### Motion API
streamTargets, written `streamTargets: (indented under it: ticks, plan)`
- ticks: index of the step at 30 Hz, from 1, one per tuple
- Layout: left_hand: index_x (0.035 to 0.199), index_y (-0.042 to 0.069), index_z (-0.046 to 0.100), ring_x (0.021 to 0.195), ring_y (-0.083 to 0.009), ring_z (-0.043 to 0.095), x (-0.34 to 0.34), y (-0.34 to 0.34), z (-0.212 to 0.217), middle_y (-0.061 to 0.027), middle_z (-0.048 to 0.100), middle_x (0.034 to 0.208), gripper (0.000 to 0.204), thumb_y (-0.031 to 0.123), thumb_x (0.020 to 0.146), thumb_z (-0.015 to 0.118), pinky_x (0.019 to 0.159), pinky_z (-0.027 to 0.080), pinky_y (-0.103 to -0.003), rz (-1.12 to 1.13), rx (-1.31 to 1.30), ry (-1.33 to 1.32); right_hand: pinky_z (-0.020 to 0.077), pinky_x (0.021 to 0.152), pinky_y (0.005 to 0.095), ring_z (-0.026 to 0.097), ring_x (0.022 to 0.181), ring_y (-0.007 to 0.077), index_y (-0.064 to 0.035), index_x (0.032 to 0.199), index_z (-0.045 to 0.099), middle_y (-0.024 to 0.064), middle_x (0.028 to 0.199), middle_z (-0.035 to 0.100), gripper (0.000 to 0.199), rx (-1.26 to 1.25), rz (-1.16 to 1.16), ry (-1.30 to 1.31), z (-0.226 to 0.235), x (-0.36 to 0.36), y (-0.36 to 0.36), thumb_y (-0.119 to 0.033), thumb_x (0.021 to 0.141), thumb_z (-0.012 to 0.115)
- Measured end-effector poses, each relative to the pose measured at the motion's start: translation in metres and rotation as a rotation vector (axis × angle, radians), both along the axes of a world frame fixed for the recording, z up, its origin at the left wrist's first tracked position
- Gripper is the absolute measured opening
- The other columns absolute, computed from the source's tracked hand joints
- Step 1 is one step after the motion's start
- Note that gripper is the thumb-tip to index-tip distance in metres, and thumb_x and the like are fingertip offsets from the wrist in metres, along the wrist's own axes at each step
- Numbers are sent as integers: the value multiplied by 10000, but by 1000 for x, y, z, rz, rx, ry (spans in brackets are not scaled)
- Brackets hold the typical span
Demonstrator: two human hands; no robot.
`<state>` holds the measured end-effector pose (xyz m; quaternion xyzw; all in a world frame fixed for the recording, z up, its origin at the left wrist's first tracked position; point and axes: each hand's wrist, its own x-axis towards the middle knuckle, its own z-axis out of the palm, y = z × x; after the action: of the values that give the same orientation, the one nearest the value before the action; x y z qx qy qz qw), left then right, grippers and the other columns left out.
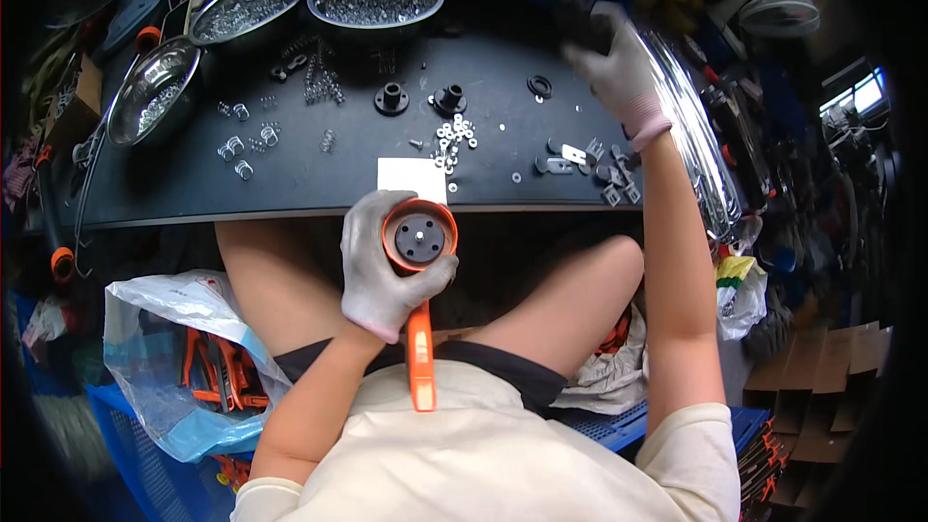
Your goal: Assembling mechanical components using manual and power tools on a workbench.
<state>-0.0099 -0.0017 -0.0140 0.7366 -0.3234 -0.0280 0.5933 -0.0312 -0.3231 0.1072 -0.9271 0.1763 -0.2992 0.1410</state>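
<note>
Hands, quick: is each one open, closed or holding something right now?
Left hand: closed, holding an orange piece with a round cup.
Right hand: at a blurred dark object; whether it grips cannot be told.

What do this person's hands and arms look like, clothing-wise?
The left hand and right hand both wear pale grey gloves with pink cuffs. The forearms are uncovered; short cream sleeves cover the upper arms. No cables show on them.

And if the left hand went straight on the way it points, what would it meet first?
Probably the white card at the near edge of the table, just ahead of the left hand and its orange tool. Height is unclear, so it might pass above.
</note>
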Motion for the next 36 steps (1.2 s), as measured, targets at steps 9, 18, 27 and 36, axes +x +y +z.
streamTargets:
  ticks: [9,18,27,36]
  plan:
    - [1303,10,418,1199,-343,445,-9,10,-46,-187,443,1299,637,438,862,588,1041,340,-431,25,-242,-120,443,974,412,564,1116,343,-153,1314,545,179,1193,584,465,-274,-304,611,-58,-17,-73,-241,870,652]
    - [1144,44,617,987,-360,627,-3,4,-158,-225,615,1151,348,234,858,560,876,494,-411,-408,1121,568,422,939,359,510,1109,265,2,1366,323,181,1181,501,671,1302,668,539,-136,-128,202,-255,852,669]
    - [1129,32,623,1007,-363,618,-9,13,-173,-223,621,1140,395,325,872,556,876,482,-415,-505,1034,706,396,509,200,409,598,62,-123,1106,393,-9,776,419,276,2181,315,13,-148,-96,269,-78,900,571]
    - [1112,26,628,1014,-366,613,8,32,-145,-221,629,1126,424,373,881,551,874,477,-417,-445,987,481,502,619,273,596,692,155,-51,1004,496,65,847,567,207,1922,352,104,-159,-99,267,-225,930,579]
